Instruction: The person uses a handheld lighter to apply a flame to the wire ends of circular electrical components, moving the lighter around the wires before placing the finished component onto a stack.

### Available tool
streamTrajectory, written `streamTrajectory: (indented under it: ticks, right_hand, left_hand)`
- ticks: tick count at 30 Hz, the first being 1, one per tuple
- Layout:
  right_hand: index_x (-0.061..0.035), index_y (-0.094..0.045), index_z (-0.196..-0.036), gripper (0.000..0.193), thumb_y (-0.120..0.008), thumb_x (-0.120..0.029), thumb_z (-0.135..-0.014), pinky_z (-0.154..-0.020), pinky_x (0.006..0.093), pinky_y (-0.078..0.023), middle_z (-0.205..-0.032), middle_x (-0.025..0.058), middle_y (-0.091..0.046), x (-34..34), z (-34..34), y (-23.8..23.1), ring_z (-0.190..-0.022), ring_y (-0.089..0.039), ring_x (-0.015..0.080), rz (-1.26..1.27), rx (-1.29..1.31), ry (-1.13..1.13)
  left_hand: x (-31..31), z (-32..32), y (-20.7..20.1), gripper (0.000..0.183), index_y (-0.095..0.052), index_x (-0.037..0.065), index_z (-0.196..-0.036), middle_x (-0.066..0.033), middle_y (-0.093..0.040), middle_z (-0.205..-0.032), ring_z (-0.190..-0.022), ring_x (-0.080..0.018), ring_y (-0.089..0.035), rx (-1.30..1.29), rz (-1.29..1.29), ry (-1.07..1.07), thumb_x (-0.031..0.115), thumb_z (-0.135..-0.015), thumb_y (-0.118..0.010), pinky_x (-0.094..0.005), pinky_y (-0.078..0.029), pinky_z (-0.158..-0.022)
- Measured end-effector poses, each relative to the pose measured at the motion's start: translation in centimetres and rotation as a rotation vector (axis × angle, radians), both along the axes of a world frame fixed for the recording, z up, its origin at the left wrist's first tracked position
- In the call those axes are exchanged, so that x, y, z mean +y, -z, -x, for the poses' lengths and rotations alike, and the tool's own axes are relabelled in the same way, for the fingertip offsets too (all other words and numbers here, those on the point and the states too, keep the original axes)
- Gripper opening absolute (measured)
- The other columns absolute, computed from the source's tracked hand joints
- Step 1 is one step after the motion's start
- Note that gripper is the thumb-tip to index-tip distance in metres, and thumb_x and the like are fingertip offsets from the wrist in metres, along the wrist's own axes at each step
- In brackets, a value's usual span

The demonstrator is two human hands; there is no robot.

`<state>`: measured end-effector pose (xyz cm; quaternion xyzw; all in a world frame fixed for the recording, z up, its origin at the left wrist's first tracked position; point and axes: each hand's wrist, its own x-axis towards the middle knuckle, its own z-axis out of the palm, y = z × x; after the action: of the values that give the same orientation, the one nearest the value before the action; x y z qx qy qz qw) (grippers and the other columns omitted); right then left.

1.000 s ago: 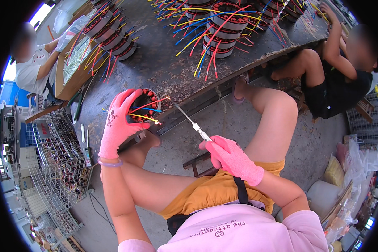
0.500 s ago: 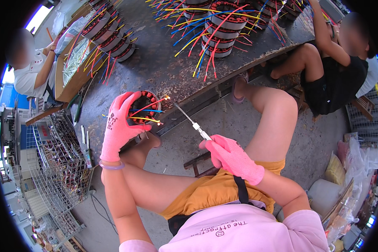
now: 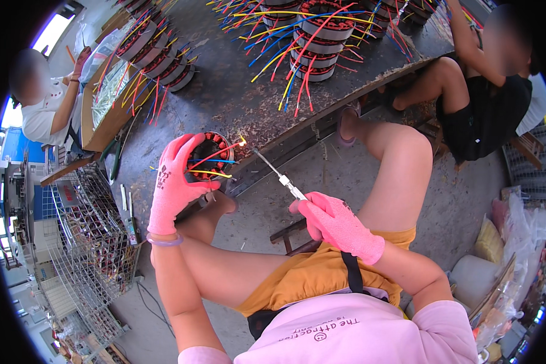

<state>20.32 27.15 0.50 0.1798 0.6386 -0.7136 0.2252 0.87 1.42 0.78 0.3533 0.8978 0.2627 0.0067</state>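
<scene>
Since the earlier frame: glow gone from the yellow wire [image 3: 211, 173] end; red wire [image 3: 222, 149] tip burns with a small flame. Both hands nearly unmoved.

Around, left to right: wire basket [image 3: 94, 227], contents too small to tell. Co-worker in a white shirt [image 3: 39, 124] beside a cardboard box [image 3: 93, 134] of pale sticks. Green-handled tool [image 3: 116, 159] near the table's left edge. Leaning stack of wired rings [image 3: 158, 56] on the dark, worn table [image 3: 242, 103]; upright stack [image 3: 315, 51] farther right, loose wires hanging toward the front edge. Both stand beyond the work, apart from it. Far right, second co-worker in black [image 3: 485, 121], seated; below, plastic bag [image 3: 522, 221] and pale bucket [image 3: 470, 279].

Hands, both in pink gloves. Left hand [image 3: 176, 182]: part-open curve, fingers and thumb gripping the left side of a metal ring [image 3: 217, 143] at the table's front edge. Right hand [image 3: 340, 227]: closed round a thin tool [image 3: 292, 186], tip near the burning wire end, just apart.
</scene>
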Motion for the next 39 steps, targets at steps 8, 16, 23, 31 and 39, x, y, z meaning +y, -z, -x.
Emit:
streamTrajectory:
  ticks: [8, 16, 23, 31, 39]
  right_hand:
    - [-0.0009, -0.062, -0.108, 0.036, -0.049, -0.033, -0.102, -0.052, 0.0237, -0.039, -0.063, 0.0009, -0.052, -0.1, -0.1, 0.8, -0.055, -0.047, 0.0062, -0.005, 0.017, 0.005]
    - [-0.0009, -0.063, -0.108, 0.036, -0.048, -0.033, -0.102, -0.052, 0.0244, -0.040, -0.063, 0.0013, -0.053, -0.1, 0.0, 0.3, -0.054, -0.047, 0.0065, -0.015, 0.000, 0.003]
    - [-0.0006, -0.063, -0.107, 0.036, -0.048, -0.033, -0.102, -0.053, 0.0245, -0.040, -0.062, 0.0018, -0.052, -0.1, 0.1, -0.1, -0.054, -0.048, 0.0070, -0.020, -0.013, 0.002]
    - [-0.0012, -0.063, -0.108, 0.037, -0.049, -0.034, -0.102, -0.053, 0.0244, -0.040, -0.062, 0.0021, -0.053, -0.1, 0.0, 0.4, -0.054, -0.048, 0.0070, -0.020, 0.014, -0.002]
    - [-0.0002, -0.063, -0.107, 0.037, -0.048, -0.033, -0.102, -0.053, 0.0252, -0.041, -0.063, 0.0021, -0.053, -0.1, -0.1, 0.8, -0.055, -0.049, 0.0073, -0.034, 0.041, -0.005]
  left_hand:
    - [0.1, -0.1, 0.0, 0.089, -0.057, 0.010, -0.133, -0.0149, -0.054, -0.133, -0.124, -0.0372, -0.051, -0.015, -0.008, -0.011, 0.014, -0.050, -0.089, -0.0455, -0.041, -0.106]
    - [0.0, -0.1, 0.1, 0.090, -0.057, 0.011, -0.133, -0.0147, -0.054, -0.133, -0.123, -0.0372, -0.051, -0.008, -0.004, -0.008, 0.015, -0.050, -0.089, -0.0453, -0.042, -0.106]
    - [0.0, -0.1, 0.0, 0.090, -0.057, 0.011, -0.133, -0.0143, -0.054, -0.133, -0.123, -0.0370, -0.051, -0.012, -0.006, -0.007, 0.016, -0.050, -0.090, -0.0450, -0.043, -0.105]
    - [0.0, 0.0, 0.0, 0.090, -0.056, 0.011, -0.134, -0.0140, -0.053, -0.134, -0.124, -0.0368, -0.050, -0.029, 0.001, -0.009, 0.016, -0.050, -0.090, -0.0448, -0.043, -0.105]
    - [-0.1, -0.1, 0.1, 0.090, -0.057, 0.011, -0.134, -0.0146, -0.053, -0.135, -0.124, -0.0370, -0.050, -0.024, -0.005, -0.012, 0.016, -0.051, -0.089, -0.0446, -0.043, -0.105]
